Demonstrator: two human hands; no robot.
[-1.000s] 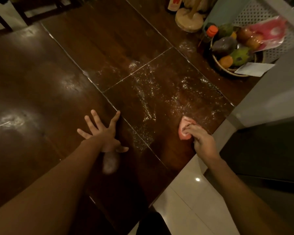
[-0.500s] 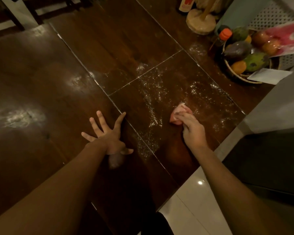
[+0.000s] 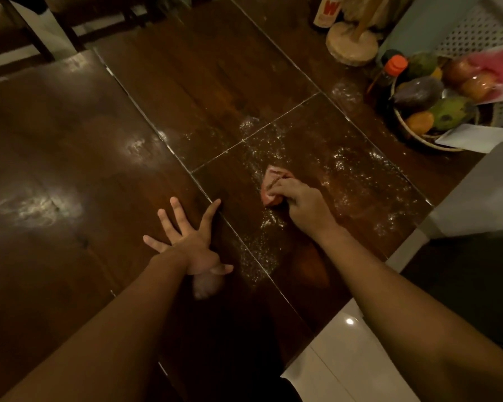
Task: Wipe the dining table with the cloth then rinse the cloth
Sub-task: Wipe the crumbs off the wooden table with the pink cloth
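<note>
Half of the crumpled pink cloth [image 3: 270, 185] is hidden under the right hand [image 3: 301, 203], whose grip is clamped on the cloth, pressing it to the dark brown wooden bench [image 3: 70, 134]. The light is dim, so whether the pale speckles [image 3: 360, 181] scattered over the panel around the cloth are droplets or crumbs cannot be told. The left hand [image 3: 190, 242] lies flat on the bench with its grip wide apart, fingers [image 3: 174, 210] splayed, holding nothing; a blurred pale patch just below its thumb is hard to make out.

At the far right corner stands a round woven basket of fruit [image 3: 427, 111], partly cut off by the frame edge, with a pink packet [image 3: 500, 74] lying over it and a white paper [image 3: 471, 137] at its near rim. Just beside the basket is a dark bottle with an orange cap [image 3: 389, 74], and behind that a round pale wooden stand [image 3: 352, 44] whose top is cut off. Dark chair frames [image 3: 55, 27] show past the far edge, and white floor tiles [image 3: 346, 367] below the near corner.

Compared with a second ago, the cloth and right hand have moved leftward from near the bench's right edge toward the panel seam, closer to the left hand, which has stayed planted.
</note>
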